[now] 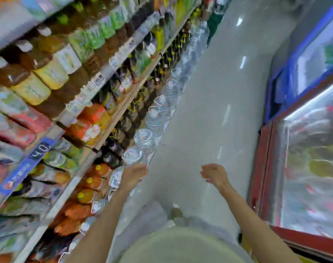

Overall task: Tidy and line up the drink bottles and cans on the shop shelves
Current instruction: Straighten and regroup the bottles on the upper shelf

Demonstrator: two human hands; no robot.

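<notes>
The left hand [134, 174] rests on a water bottle [132, 155] in the floor row beside the shelves [112, 114] (grip blurred, cannot tell). The right hand [214, 174] hangs loosely open over the floor [209, 111], holding nothing.

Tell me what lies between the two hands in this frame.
Nothing stands between them. In the head view, the left hand is at the clear water bottles by the shelf, the right hand hangs empty, and only bare grey floor shows between.
</notes>
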